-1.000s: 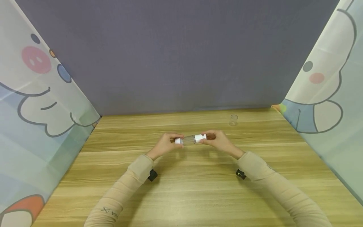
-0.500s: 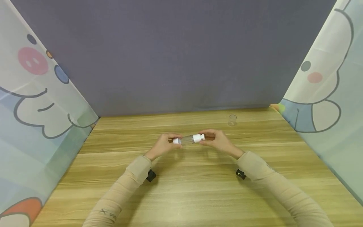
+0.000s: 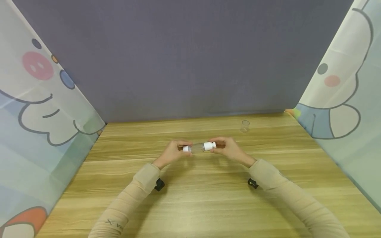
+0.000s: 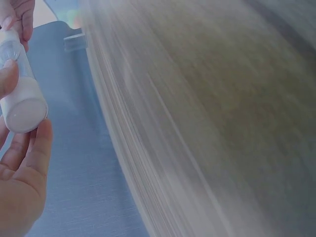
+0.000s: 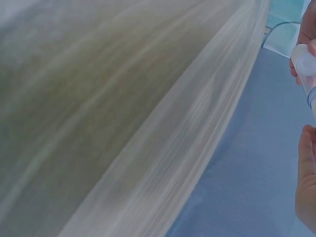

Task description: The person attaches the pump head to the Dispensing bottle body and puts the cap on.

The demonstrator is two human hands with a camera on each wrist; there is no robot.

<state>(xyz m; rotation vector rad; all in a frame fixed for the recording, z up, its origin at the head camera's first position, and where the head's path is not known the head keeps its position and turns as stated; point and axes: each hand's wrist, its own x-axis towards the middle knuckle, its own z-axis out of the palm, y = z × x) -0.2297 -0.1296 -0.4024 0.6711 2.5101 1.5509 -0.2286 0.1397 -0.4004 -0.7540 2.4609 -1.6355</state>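
Note:
Between my two hands a slim clear bottle is held nearly level above the wooden table, white at both ends. My left hand grips the white base end between thumb and fingers. At the other end, my right hand holds the white neck piece, which narrows to a small tip like a pump head. The left wrist view shows the flat round base facing the camera, thumb on one side and fingertips on the other. In the right wrist view, the bottle is partly cut off by the frame edge.
A small clear cup-like cap stands at the back right of the wooden table. Behind the table rises a grey-purple panel, with cartoon-printed curtains at both sides. Black wrist devices hang under both sleeves.

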